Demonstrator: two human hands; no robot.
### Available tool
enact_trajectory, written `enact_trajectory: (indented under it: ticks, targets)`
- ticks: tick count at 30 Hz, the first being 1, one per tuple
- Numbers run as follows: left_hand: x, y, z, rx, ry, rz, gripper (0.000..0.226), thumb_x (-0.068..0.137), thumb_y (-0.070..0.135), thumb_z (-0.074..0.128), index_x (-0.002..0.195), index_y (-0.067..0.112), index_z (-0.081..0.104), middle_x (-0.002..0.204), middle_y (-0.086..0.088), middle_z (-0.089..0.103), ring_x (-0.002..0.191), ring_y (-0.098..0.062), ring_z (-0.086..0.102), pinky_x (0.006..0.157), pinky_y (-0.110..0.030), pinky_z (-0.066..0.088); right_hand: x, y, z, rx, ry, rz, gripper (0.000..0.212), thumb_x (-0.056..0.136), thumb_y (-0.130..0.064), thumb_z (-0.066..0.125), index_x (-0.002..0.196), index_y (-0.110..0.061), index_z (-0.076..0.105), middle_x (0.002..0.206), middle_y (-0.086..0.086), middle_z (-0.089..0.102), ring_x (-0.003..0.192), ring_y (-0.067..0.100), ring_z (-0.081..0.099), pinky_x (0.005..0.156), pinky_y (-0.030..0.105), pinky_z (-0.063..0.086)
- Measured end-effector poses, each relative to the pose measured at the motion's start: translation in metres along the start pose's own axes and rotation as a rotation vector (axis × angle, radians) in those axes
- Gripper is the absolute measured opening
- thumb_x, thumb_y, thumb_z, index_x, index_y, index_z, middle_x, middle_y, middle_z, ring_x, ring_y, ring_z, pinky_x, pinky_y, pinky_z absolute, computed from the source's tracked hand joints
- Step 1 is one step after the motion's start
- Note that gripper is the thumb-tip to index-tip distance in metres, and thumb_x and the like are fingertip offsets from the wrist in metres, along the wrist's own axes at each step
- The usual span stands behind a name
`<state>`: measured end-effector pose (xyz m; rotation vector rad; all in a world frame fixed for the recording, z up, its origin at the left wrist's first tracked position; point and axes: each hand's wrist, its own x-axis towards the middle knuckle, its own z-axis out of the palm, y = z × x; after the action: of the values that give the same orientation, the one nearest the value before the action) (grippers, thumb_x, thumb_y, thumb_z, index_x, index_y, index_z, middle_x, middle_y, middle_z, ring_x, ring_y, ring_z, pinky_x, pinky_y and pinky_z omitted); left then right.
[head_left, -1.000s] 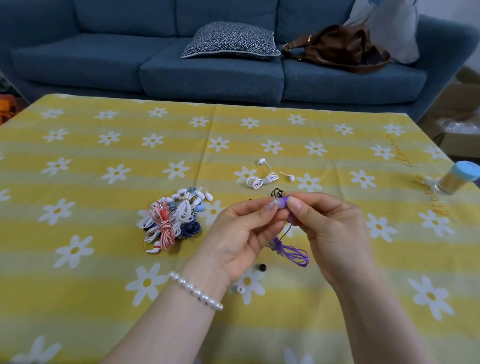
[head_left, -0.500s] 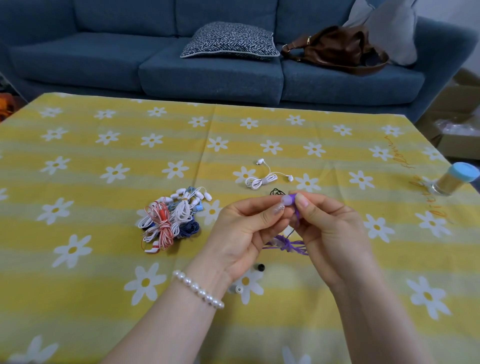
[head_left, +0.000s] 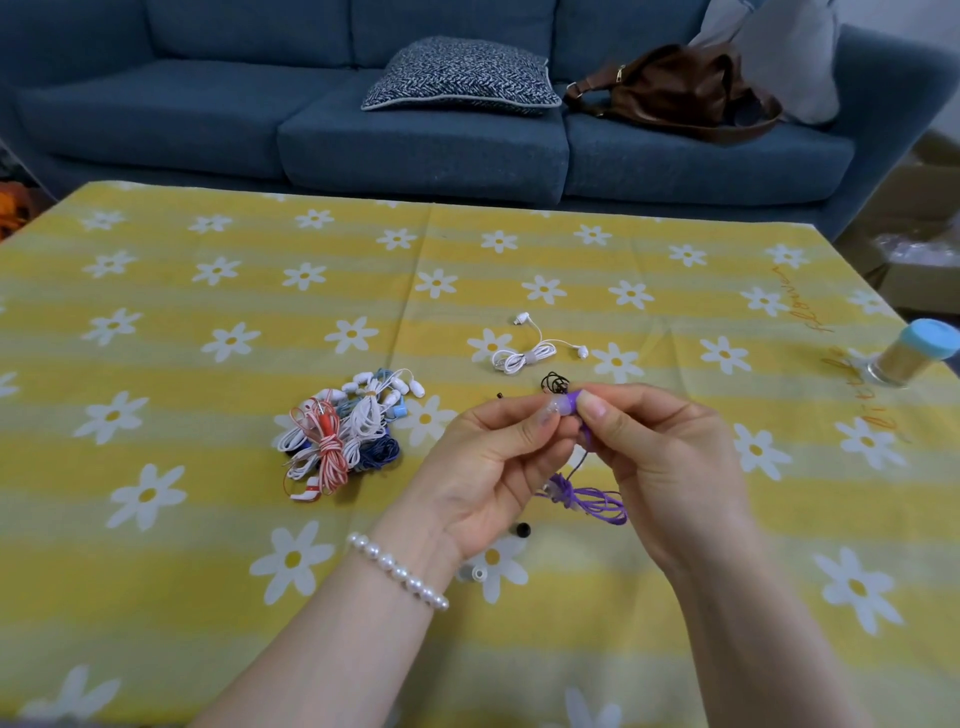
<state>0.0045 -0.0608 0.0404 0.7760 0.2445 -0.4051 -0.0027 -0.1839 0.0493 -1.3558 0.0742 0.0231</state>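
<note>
Earbud lies crosswise, clear tip pointing left.

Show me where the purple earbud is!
In the head view, the purple earbud sits just right of centre, pinched between the left hand and right hand, above its coiled purple cord.

My left hand and right hand meet over the table, with the earbud pinched between them and its cable bundle below. The heap of earphones lies left of my left hand. The coiled earphone set lies behind my hands. A loose ear tip lies beside my left wrist. The jar stands at the table's right edge. Behind the table is the sofa; on it sits the cushion, with the bag to its right.
</note>
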Motion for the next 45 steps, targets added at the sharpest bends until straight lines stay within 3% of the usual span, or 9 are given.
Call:
enact_trajectory:
  ticks: [4,7,13,23,26,31,35,40,45]
  targets:
    - [0.0005,-0.0004,0.0002,0.026,0.003,0.021,0.009,0.05,0.005,0.067,0.056,0.007,0.073,0.054,-0.004,0.067,0.05,-0.007,0.065,0.049,-0.014,0.051,-0.0016,-0.0006,0.0004,-0.015,-0.007,-0.003,0.011,0.058,-0.022,0.068,0.064,-0.018,0.076,0.064,0.001,0.07,0.063,0.014,0.06,0.065,0.024,0.048]
    - [0.0007,0.0003,-0.0003,0.035,-0.009,0.034,0.013,0.058,0.002,0.061,0.06,0.005,0.073,0.057,-0.006,0.068,0.052,-0.008,0.066,0.051,-0.015,0.053,-0.0014,-0.0009,0.0011,0.027,0.0,0.007,0.011,0.059,-0.021,0.067,0.064,-0.018,0.076,0.064,0.001,0.069,0.062,0.014,0.058,0.062,0.021,0.048]
    - [-0.0012,-0.0003,0.0025,-0.008,-0.041,0.044,0.019,0.042,0.014,0.07,0.06,0.006,0.074,0.06,-0.005,0.069,0.056,-0.008,0.067,0.052,-0.015,0.053,-0.0016,-0.0019,0.0012,0.115,0.022,0.035,0.01,0.059,-0.017,0.066,0.064,-0.014,0.075,0.063,0.002,0.069,0.059,0.012,0.057,0.057,0.018,0.048]
    - [0.0,-0.0052,0.0038,-0.017,0.007,0.059,0.018,0.04,0.014,0.069,0.057,0.008,0.073,0.053,-0.003,0.067,0.05,-0.006,0.065,0.049,-0.013,0.051,-0.0031,-0.0001,0.0046,0.048,0.037,-0.002,0.009,0.058,-0.023,0.068,0.062,-0.02,0.075,0.065,0.0,0.07,0.064,0.015,0.057,0.062,0.022,0.046]
    - [0.0007,-0.0051,0.0029,0.012,0.005,0.048,0.011,0.052,0.008,0.066,0.059,0.007,0.074,0.054,-0.004,0.066,0.05,-0.006,0.064,0.051,-0.014,0.052,-0.0028,-0.0023,0.0017,-0.028,0.028,-0.043,0.006,0.064,-0.014,0.07,0.064,-0.018,0.075,0.064,0.001,0.07,0.061,0.013,0.059,0.061,0.021,0.047]
    - [0.0004,-0.0028,0.0003,0.005,-0.017,-0.023,0.015,0.06,0.004,0.059,0.061,0.004,0.074,0.055,-0.005,0.066,0.051,-0.007,0.065,0.053,-0.015,0.054,-0.0035,-0.0073,-0.0019,-0.151,-0.003,-0.135,0.023,0.075,0.002,0.066,0.066,-0.017,0.074,0.065,-0.001,0.071,0.062,0.012,0.064,0.062,0.02,0.052]
    - [-0.0002,-0.0002,0.0013,-0.005,-0.041,-0.04,0.015,0.062,0.004,0.058,0.062,0.003,0.074,0.058,-0.006,0.067,0.052,-0.008,0.066,0.053,-0.015,0.054,-0.0029,-0.0058,-0.0025,-0.112,0.006,-0.115,0.021,0.074,0.0,0.066,0.064,-0.017,0.074,0.062,-0.001,0.07,0.058,0.01,0.06,0.06,0.018,0.049]
    - [0.0005,0.0006,0.0001,-0.071,-0.062,-0.035,0.017,0.066,0.006,0.057,0.068,0.0,0.073,0.062,-0.007,0.069,0.057,-0.009,0.067,0.054,-0.017,0.055,-0.0013,-0.0044,-0.0022,-0.045,0.006,-0.068,0.009,0.062,-0.02,0.067,0.065,-0.019,0.076,0.067,0.002,0.071,0.064,0.018,0.055,0.065,0.027,0.048]
    - [0.0012,-0.0003,0.0004,-0.011,-0.027,-0.02,0.013,0.062,0.006,0.06,0.061,0.005,0.073,0.059,-0.004,0.068,0.053,-0.006,0.065,0.054,-0.015,0.054,-0.0003,-0.0031,-0.0039,-0.071,-0.001,-0.046,0.011,0.058,-0.022,0.069,0.066,-0.019,0.076,0.063,0.004,0.068,0.064,0.02,0.056,0.068,0.033,0.046]
